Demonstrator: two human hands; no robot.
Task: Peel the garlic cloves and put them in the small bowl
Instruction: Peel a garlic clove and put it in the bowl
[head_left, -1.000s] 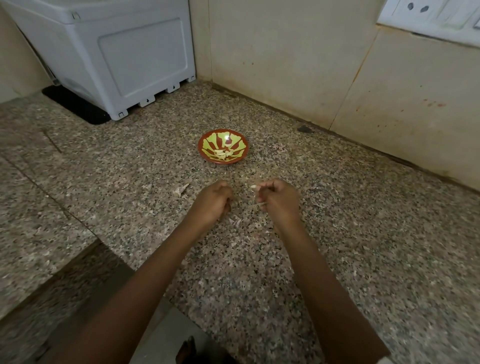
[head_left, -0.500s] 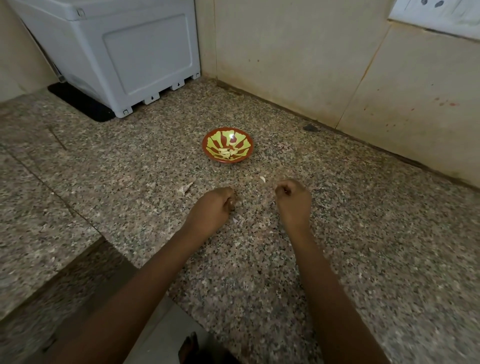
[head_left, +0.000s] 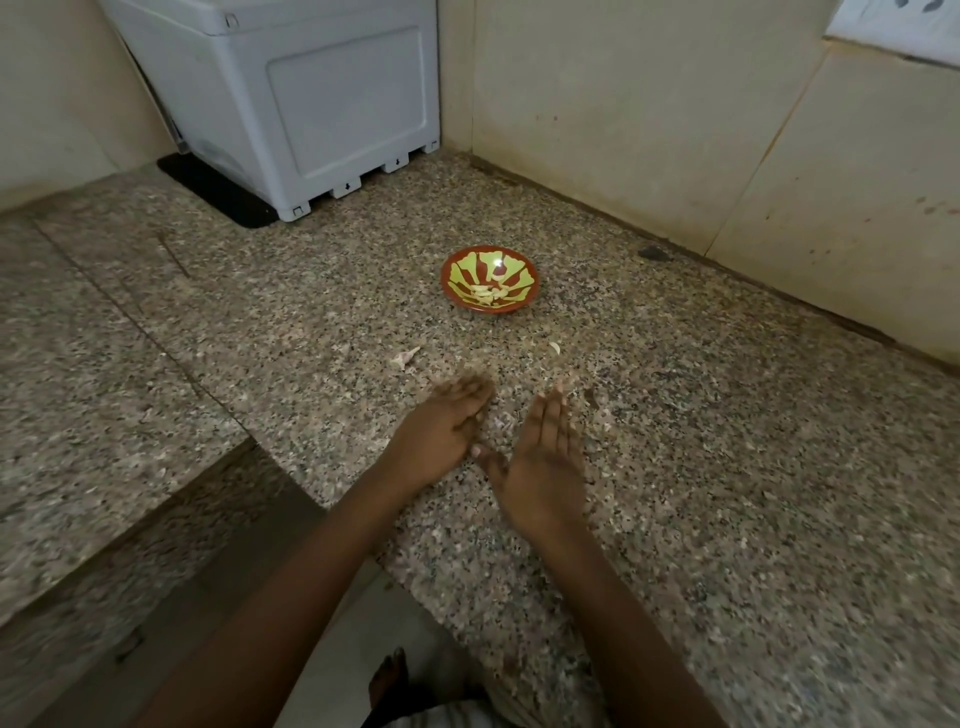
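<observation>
A small red bowl (head_left: 529, 297) with a yellow-green pattern sits on the granite counter, with several pale peeled garlic cloves (head_left: 488, 295) inside. My left hand (head_left: 441, 434) lies flat and open on the counter in front of the bowl, its fingertips blurred. My right hand (head_left: 545, 457) is beside it, fingers straight and together, palm turned inward, holding nothing. A pale clove or bit of skin (head_left: 555, 348) lies between the bowl and my right hand. A scrap of garlic skin (head_left: 406, 357) lies left of it.
A grey plastic appliance (head_left: 311, 104) on a black mat stands at the back left corner. Tiled walls (head_left: 675, 130) close the counter behind and to the right. The counter edge (head_left: 291, 467) drops off at the lower left.
Both hands have opened from closed fists to flat fingers. The right hand let go of the piece it pinched, and a pale piece now lies on the counter ahead of it.
</observation>
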